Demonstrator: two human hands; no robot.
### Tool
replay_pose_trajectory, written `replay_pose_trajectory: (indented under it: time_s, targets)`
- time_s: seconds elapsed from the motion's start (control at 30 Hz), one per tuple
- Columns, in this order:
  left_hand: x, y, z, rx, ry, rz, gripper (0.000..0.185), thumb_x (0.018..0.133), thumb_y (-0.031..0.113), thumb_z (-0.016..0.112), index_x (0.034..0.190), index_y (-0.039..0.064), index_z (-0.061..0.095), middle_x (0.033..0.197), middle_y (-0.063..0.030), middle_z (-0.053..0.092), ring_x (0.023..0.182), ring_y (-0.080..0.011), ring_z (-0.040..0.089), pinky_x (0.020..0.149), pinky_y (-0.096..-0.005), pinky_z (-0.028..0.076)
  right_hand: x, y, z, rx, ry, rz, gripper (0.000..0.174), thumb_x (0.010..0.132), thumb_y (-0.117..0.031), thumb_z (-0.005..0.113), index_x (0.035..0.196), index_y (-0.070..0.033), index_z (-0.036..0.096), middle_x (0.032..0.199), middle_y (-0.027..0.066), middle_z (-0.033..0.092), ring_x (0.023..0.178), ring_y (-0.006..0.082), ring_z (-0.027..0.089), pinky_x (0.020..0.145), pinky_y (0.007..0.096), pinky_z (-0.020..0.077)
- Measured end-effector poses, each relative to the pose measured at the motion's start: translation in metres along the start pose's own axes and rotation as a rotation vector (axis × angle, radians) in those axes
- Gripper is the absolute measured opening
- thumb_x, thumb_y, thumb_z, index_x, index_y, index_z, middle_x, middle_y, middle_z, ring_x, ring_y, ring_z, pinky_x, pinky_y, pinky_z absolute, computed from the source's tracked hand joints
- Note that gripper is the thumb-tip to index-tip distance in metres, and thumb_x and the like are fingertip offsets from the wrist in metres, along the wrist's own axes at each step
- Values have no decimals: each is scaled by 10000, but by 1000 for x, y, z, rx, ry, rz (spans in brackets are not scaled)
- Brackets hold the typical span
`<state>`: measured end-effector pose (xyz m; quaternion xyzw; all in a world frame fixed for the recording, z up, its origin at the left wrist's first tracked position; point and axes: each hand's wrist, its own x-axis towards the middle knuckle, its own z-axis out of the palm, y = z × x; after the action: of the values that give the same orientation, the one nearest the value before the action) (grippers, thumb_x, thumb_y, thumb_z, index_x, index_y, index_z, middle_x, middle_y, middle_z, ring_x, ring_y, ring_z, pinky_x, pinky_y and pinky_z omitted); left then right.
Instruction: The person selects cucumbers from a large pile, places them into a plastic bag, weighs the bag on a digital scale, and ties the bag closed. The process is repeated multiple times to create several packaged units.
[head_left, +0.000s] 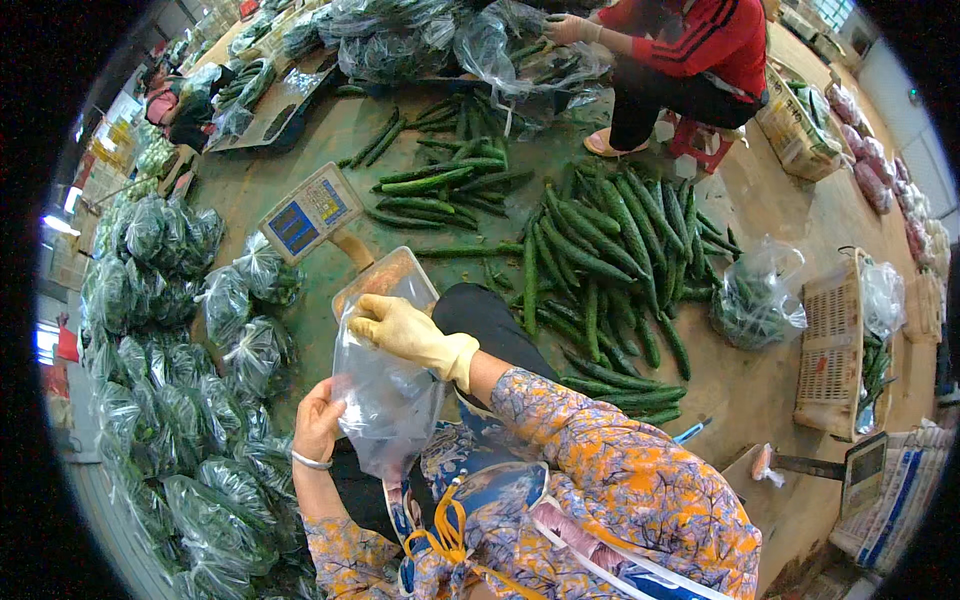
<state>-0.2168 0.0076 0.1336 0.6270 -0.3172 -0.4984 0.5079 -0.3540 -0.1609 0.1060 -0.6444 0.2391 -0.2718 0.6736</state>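
Note:
Between my hands hangs a clear plastic bag (394, 416), spread in front of my lap and looking empty. My left hand (319, 420), bare with a bangle at the wrist, pinches its left edge. A pale yellow rubber glove covers my right hand (401, 330), whose fingers are closed at the bag's upper part. Just beyond is the pan of a weighing scale (397, 271), partly covered by the bag and glove. Its display head (311, 212) tilts up at the left. To the right of my knee, a large heap of cucumbers (607, 232) lies on the floor.
Filled bags of green vegetables (187, 390) crowd the left side. More cucumbers (442, 184) lie beyond the scale. A person in a red sleeve (690, 45) sits on a red stool (694, 142) ahead. At right are a knotted bag (757, 300), a plastic crate (832, 345) and another scale (862, 476).

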Motion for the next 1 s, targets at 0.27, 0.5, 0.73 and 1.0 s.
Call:
replay_pose_trajectory:
  time_s: [0.27, 0.5, 0.73, 1.0]
  targets:
    - [29, -12, 18, 68, 67, -115, 181, 819, 108, 572, 971, 10, 560, 637, 10, 531, 451, -51, 457, 383, -168, 333, -7, 13, 10, -221, 56, -257, 180, 788, -207, 609, 842, -37, 576, 737, 106, 607, 669, 211, 580, 618, 319, 446]
    - [32, -4, 2, 238, 580, 553, 120, 829, 53, 552, 917, 8, 484, 825, -60, 538, 630, -113, 559, 553, -233, 480, 3, -1, 24, -109, 64, 106, 298, 718, -254, 698, 843, -18, 568, 716, 49, 575, 653, 109, 510, 590, 268, 434]
    - [31, -47, -16, -184, 405, 387, 80, 840, 89, 550, 835, 36, 491, 796, -30, 527, 668, -107, 538, 570, -247, 485, 14, 29, 66, 321, -36, 185, 425, 707, -272, 705, 988, 9, 555, 872, 84, 598, 830, 149, 541, 714, 296, 451]
    - [-37, -118, -254, 1050, 1052, 144, 243, 731, 72, 608, 910, 9, 455, 897, -140, 511, 869, -296, 504, 804, -399, 404, 56, 21, -33, 139, 488, 5, 143, 778, -96, 590, 892, -9, 595, 807, 91, 612, 683, 166, 582, 634, 283, 485]
